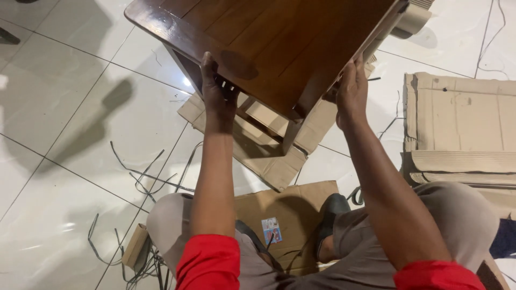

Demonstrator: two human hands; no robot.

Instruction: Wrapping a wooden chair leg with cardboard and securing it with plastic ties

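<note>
- Hands: left hand (pixel 217 86) and right hand (pixel 352 88) clamped on opposite edges of wooden table (pixel 269 48), raised over cardboard (pixel 269 156) on tiled floor (pixel 70 123).
- Judgement: keep grip level; lower legs clear of loose straps (pixel 145 177).

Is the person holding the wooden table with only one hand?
No, both hands grip it: the left hand on one edge of the wooden table, the right hand on the other.

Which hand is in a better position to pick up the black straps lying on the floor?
The left hand, probably. Both hands grip the wooden table, the right hand on the opposite edge. The black straps lie on the white tiles below the left forearm, clearly nearer that side.
</note>
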